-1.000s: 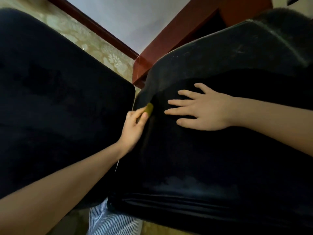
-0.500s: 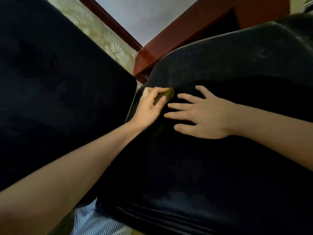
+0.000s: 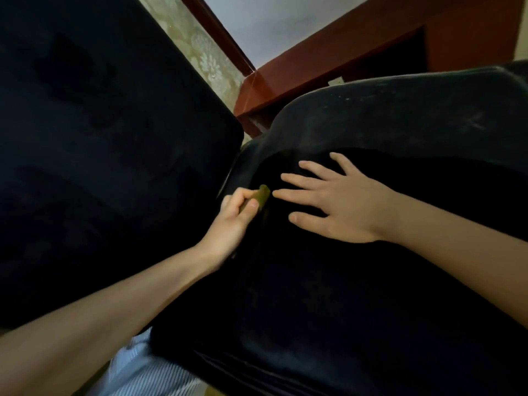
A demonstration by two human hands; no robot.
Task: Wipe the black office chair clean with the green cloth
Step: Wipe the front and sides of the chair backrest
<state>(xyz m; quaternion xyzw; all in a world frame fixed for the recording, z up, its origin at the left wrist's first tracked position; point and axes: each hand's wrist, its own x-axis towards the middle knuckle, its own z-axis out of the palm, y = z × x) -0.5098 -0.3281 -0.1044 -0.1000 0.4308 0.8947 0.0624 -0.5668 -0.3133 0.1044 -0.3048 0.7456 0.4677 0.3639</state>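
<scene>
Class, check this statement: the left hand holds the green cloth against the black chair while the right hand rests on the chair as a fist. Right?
No. The head view shows the right hand lying flat on the black chair, fingers spread, not a fist. The left hand does hold the green cloth against the chair.

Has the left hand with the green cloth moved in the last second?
Yes. The left hand slid the green cloth up the black office chair, then back down toward the person, away from its dusty rim.
</scene>
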